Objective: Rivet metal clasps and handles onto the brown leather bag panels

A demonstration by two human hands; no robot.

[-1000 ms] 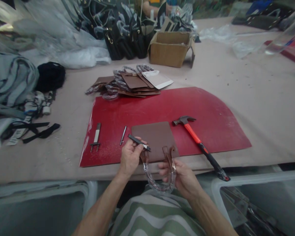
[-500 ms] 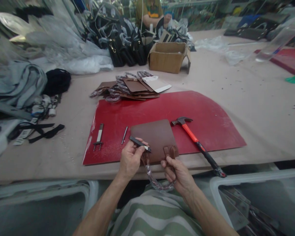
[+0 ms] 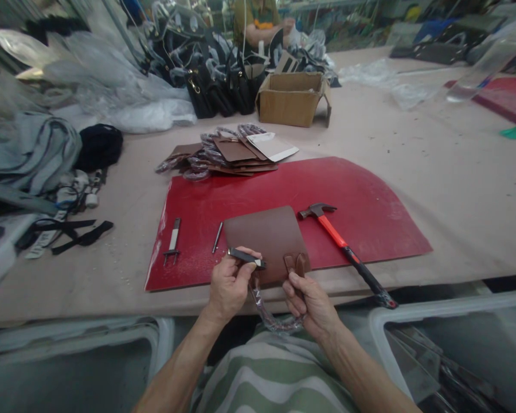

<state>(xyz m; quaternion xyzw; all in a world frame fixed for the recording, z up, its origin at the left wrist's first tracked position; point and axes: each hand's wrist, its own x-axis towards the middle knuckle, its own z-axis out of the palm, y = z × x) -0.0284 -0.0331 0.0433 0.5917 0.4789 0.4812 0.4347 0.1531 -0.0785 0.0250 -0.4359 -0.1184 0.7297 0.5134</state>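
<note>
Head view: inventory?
boards: 2, red, centre, far right
panel: 1, brown, on centre board
handle: 1, brown, panel's near side
small tool: 1, black, over panel
hammer: 1, red-black, panel's right
rod: 1, dark, panel's left
pronged tool: 1, dark, rod's left
pile: 1, brown, beyond panel
box: 1, brown, back
bags: several, black, back
plastic: uncounted, clear, back
bundle: 1, grey, left
tubs: 2, grey, front
co-worker: 1, olive top, back
left grip: 1, bare, on small tool
right grip: 1, bare, on handle

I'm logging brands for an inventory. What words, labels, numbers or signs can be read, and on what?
Nothing is legible.
White tag beside the black straps: dark lettering, too blurred to read.
Hammer: no readable marking.
Brown panel: no text visible.
</note>
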